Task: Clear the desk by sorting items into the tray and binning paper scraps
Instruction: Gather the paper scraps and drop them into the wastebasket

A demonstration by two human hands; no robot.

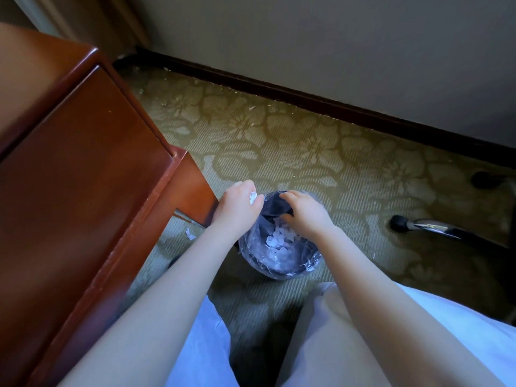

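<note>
Two hands hang over the little bin (279, 270) on the carpet (307, 152), next to the brown table (83, 163). The left hand (237, 203) has its fingers closed round some white paper scraps (253, 197), right at the bin's edge. The right hand (304, 212) is above the bin's mouth, fingers loose and apart, holding nothing I can see. A pile (276, 243) of scraps lies inside. This looks like the binning step. Next, the left hand should move over the hole and let go. One stray bit (190, 234) on the carpet needs picking up too.
</note>
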